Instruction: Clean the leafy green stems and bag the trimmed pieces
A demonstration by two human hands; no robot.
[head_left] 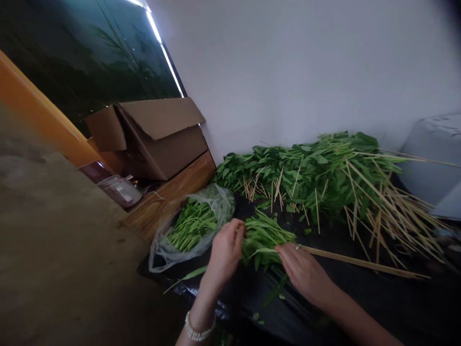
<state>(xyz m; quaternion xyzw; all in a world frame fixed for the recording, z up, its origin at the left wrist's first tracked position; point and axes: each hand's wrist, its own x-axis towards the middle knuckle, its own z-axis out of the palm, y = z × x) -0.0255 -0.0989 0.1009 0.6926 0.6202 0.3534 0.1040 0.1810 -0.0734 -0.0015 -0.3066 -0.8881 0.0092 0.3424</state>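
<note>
My left hand (226, 251) is closed in a pinch on a small bunch of green leafy stalks (264, 236) lying on black plastic sheeting (360, 298). My right hand (304, 271) grips the end of a long bamboo skewer (363, 263) that runs out to the right, its tip at the leaves. A bead bracelet (197, 331) circles my left wrist, and a ring sits on a right finger.
A clear plastic bag of green stalks (194, 223) lies left of my hands. Behind, a large heap of skewered greens (317, 173) and loose bamboo skewers (396, 211) lies against the white wall. An open cardboard box (158, 137) sits on a wooden shelf at left; a grey container (432, 154) stands right.
</note>
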